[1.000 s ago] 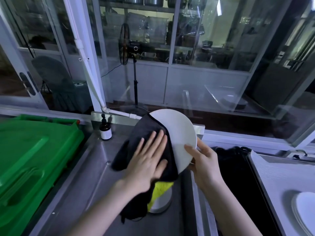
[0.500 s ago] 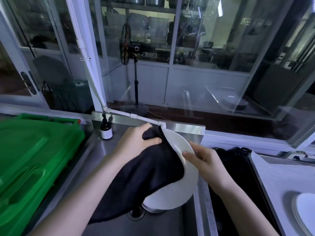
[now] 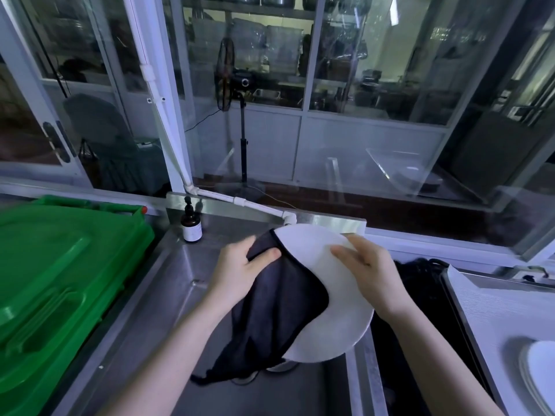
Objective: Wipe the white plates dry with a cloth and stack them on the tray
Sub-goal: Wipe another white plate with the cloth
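I hold a round white plate (image 3: 333, 295) over the steel sink, its face turned up toward me. My right hand (image 3: 369, 274) grips its far right rim. My left hand (image 3: 240, 271) pinches a black cloth (image 3: 279, 313) at the plate's upper left edge; the cloth drapes over the plate's left half and hangs down into the sink. Another white plate (image 3: 540, 376) lies on the white tray (image 3: 495, 304) at the lower right, cut off by the frame edge.
A green plastic bin lid (image 3: 60, 280) fills the left side. A small dark pump bottle (image 3: 191, 225) stands at the sink's back left corner. A white pipe (image 3: 240, 202) runs to the sink's back edge. A dark basin (image 3: 420, 295) lies between sink and tray.
The plate has tipped flatter, with its face toward me. My left hand with the cloth slid from the plate's middle up to its upper left edge. My right hand shifted along the rim.
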Available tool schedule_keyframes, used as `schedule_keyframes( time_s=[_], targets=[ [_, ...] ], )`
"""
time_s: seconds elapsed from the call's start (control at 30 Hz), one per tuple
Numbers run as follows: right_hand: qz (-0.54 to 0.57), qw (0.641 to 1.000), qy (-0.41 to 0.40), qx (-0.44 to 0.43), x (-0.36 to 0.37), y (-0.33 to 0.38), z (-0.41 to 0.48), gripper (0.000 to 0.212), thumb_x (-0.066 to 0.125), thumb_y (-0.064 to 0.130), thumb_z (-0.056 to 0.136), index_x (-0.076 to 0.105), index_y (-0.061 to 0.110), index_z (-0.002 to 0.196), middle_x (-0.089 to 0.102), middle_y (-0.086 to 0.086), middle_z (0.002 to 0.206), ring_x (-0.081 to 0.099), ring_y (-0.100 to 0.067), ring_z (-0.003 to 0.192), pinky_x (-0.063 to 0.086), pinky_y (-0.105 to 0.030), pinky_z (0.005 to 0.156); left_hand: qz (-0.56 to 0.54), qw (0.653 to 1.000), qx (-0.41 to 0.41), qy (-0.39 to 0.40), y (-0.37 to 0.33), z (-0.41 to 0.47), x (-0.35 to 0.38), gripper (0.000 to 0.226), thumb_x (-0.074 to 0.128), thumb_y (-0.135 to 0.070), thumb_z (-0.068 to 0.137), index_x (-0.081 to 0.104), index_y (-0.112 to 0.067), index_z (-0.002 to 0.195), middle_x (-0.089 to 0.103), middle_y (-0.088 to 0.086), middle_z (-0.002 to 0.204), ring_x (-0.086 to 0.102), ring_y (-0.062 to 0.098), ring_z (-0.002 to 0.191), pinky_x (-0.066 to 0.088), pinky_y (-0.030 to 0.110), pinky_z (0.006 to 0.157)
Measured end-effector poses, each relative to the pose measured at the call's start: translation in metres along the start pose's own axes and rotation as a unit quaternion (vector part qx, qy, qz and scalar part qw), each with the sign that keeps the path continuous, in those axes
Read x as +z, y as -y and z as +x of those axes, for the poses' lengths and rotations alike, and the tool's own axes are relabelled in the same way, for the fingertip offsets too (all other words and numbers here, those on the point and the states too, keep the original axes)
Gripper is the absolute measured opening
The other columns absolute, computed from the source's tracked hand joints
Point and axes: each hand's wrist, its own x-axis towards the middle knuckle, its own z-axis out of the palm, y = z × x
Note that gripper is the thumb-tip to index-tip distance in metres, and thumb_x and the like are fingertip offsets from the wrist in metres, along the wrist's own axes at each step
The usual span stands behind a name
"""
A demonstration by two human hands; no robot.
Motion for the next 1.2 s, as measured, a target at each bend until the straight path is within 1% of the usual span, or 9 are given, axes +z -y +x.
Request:
schedule_keyframes(
  time_s=[0.1, 0.23, 0.37, 0.53, 0.7, 0.87, 1.0, 1.1, 1.2],
  targets=[
    [0.025, 0.997, -0.050, 0.047, 0.004, -0.007, -0.008, 0.019, 0.062, 0.026, 0.096, 0.065, 0.030, 0.078, 0.060, 0.012, 0.063, 0.051, -0.004, 0.061, 0.040, -0.023, 0.058, -0.017, 0.999, -0.018, -0.038, 0.001, -0.006, 0.001, 0.025, 0.073, -0.022, 0.087, 0.061, -0.007, 0.072, 0.064, -0.002, 0.064, 0.050, 0.004, 0.062, 0.037, 0.029, 0.060],
    [-0.048, 0.999, 0.026, -0.002, 0.009, 0.002, -0.006, 0.021, 0.059, 0.026, 0.097, 0.061, 0.007, 0.089, 0.056, -0.008, 0.069, 0.046, -0.010, 0.064, 0.038, -0.031, 0.063, 0.111, 0.991, 0.013, 0.076, -0.012, 0.016, -0.010, 0.050, 0.078, -0.039, 0.078, 0.055, 0.006, 0.073, 0.052, 0.009, 0.064, 0.040, 0.011, 0.064, 0.030, 0.031, 0.060],
    [-0.153, 0.980, 0.101, -0.082, 0.019, 0.019, 0.000, 0.018, 0.060, 0.023, 0.097, 0.067, 0.008, 0.102, 0.068, -0.006, 0.085, 0.060, -0.018, 0.079, 0.044, -0.035, 0.077, 0.162, 0.972, 0.027, 0.167, -0.016, 0.020, -0.005, 0.034, 0.080, -0.048, 0.071, 0.069, -0.016, 0.075, 0.056, -0.009, 0.066, 0.044, 0.005, 0.062, 0.032, 0.026, 0.060],
    [-0.038, 0.999, 0.025, -0.030, 0.005, 0.012, 0.013, 0.012, 0.063, 0.024, 0.096, 0.068, 0.017, 0.088, 0.064, 0.009, 0.073, 0.054, -0.005, 0.069, 0.043, -0.025, 0.065, -0.021, 0.998, -0.039, -0.041, -0.001, 0.000, -0.004, 0.021, 0.077, -0.027, 0.083, 0.066, -0.014, 0.070, 0.067, -0.010, 0.064, 0.054, 0.000, 0.062, 0.040, 0.022, 0.060],
    [0.192, 0.936, -0.247, 0.162, 0.054, -0.006, -0.010, 0.039, 0.060, 0.018, 0.095, 0.049, 0.023, 0.058, 0.044, 0.014, 0.053, 0.037, -0.002, 0.054, 0.032, -0.029, 0.057, -0.213, 0.920, -0.228, -0.236, 0.006, -0.017, 0.024, 0.021, 0.070, -0.032, 0.089, 0.070, -0.013, 0.080, 0.075, 0.004, 0.078, 0.070, 0.022, 0.082, 0.055, 0.038, 0.076],
    [0.250, 0.959, -0.071, 0.114, 0.026, -0.014, -0.007, 0.013, 0.069, 0.027, 0.091, 0.065, 0.016, 0.094, 0.069, 0.001, 0.076, 0.060, -0.013, 0.068, 0.045, -0.024, 0.057, -0.134, 0.964, -0.147, -0.176, 0.000, 0.004, -0.007, 0.019, 0.074, -0.024, 0.086, 0.068, -0.007, 0.078, 0.074, 0.004, 0.076, 0.062, 0.016, 0.074, 0.049, 0.030, 0.068],
    [0.007, 0.996, 0.084, -0.034, -0.002, 0.011, 0.023, 0.016, 0.068, 0.042, 0.090, 0.067, 0.030, 0.080, 0.065, 0.016, 0.073, 0.056, 0.002, 0.068, 0.042, -0.014, 0.065, 0.035, 0.999, -0.011, -0.005, -0.018, 0.018, -0.011, 0.035, 0.079, -0.028, 0.080, 0.065, 0.004, 0.077, 0.065, 0.015, 0.069, 0.047, 0.009, 0.063, 0.035, 0.023, 0.056],
    [-0.110, 0.988, 0.065, -0.083, 0.005, 0.014, 0.030, 0.042, 0.062, 0.040, 0.094, 0.047, 0.021, 0.060, 0.037, 0.010, 0.054, 0.033, -0.007, 0.054, 0.027, -0.023, 0.053, 0.068, 0.997, 0.015, 0.044, -0.023, 0.022, -0.008, 0.032, 0.079, -0.031, 0.079, 0.065, -0.002, 0.074, 0.063, 0.012, 0.067, 0.046, 0.007, 0.063, 0.031, 0.021, 0.056],
    [-0.048, 0.997, 0.007, -0.056, 0.004, 0.004, 0.024, 0.052, 0.063, 0.041, 0.094, 0.035, 0.013, 0.061, 0.027, 0.007, 0.060, 0.026, -0.010, 0.057, 0.022, -0.028, 0.053, 0.002, 1.000, -0.002, -0.005, -0.015, 0.011, -0.005, 0.026, 0.076, -0.024, 0.083, 0.061, -0.012, 0.066, 0.056, -0.009, 0.058, 0.044, -0.001, 0.057, 0.032, 0.018, 0.054]
  ],
)
